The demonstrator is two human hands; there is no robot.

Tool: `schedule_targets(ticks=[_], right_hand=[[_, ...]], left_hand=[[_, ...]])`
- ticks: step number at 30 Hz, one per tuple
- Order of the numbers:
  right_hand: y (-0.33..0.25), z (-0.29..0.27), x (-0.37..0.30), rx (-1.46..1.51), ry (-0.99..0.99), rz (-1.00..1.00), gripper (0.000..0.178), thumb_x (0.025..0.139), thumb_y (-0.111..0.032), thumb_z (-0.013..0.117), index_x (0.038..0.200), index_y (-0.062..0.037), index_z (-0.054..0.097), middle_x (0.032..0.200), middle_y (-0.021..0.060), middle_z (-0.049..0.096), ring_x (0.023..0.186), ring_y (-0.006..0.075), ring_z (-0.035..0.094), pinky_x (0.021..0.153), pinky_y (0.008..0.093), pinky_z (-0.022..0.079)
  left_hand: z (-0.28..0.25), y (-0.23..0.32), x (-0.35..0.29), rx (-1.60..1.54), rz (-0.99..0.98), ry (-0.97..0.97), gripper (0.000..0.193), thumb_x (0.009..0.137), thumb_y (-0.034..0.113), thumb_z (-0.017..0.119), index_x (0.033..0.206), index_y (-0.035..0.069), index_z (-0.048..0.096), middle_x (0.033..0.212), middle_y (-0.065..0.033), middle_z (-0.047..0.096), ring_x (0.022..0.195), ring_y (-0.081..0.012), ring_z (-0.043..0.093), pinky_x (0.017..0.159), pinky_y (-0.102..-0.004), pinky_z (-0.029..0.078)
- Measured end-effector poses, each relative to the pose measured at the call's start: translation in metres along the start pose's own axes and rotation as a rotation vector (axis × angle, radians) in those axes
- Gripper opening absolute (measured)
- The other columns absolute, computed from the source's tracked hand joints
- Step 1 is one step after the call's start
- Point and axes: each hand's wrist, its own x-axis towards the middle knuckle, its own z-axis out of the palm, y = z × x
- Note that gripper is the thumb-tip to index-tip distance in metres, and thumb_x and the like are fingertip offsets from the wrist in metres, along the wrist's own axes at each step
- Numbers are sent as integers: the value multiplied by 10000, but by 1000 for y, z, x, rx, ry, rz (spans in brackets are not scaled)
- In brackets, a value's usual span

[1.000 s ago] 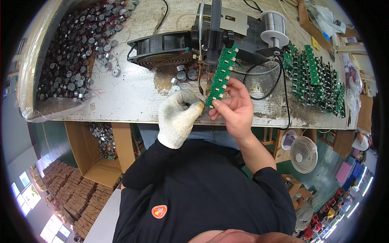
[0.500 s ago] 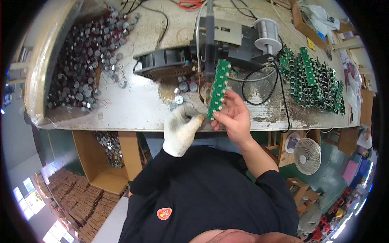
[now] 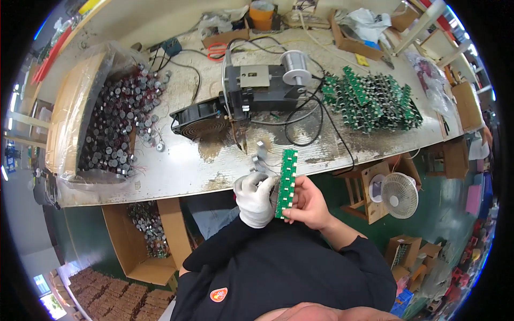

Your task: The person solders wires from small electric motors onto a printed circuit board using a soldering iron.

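Observation:
My bare right hand [image 3: 310, 205] grips the lower end of a long green circuit board [image 3: 287, 182], held upright in front of my body at the bench's near edge. White connectors line the board's sides. At the board's left edge, my left hand [image 3: 255, 199] in a white glove has its fingers closed; what they pinch is hidden. Just beyond the glove are small silver motors [image 3: 260, 159], with thin wires running toward the board. Whether these motors rest on the bench or hang from the board, I cannot tell.
A heap of small wired motors [image 3: 115, 128] fills the bench's left side. A black fan [image 3: 201, 122] and soldering machine [image 3: 257, 88] with a solder wire spool [image 3: 296, 67] stand beyond my hands. Stacked green boards [image 3: 375, 104] lie right. Below left sits a cardboard box [image 3: 126, 241] with motors.
The view has shifted, showing more of the bench's back. The board and both hands have come back from the soldering machine toward my body. My right hand still grips the board.

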Motion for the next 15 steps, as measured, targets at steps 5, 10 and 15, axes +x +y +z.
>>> schedule_targets(ticks=[5,10,15], right_hand=[[-8,-29,-7,-78,218,-465,226,905,-7,530,1125,-9,480,911,60,588,781,106,570,714,232,472],[-27,-50,9,254,198,-451,65,942,-79,533,962,-28,568,825,24,594,765,124,600,640,269,494],[-39,-64,11,182,210,-387,47,935,-72,526,925,-37,558,824,59,605,665,163,608,540,313,509]], left_hand=[[-3,38,21,-459,-165,98,251,641,18,759,858,72,646,877,-89,596,813,-263,571,711,-341,469],[-6,65,30,-1163,-665,-254,175,830,67,703,953,-3,601,913,-34,627,804,-78,560,706,-232,468],[18,76,42,-1049,-561,-268,367,798,53,712,1106,-34,532,965,-83,615,883,-119,587,768,-271,502]])
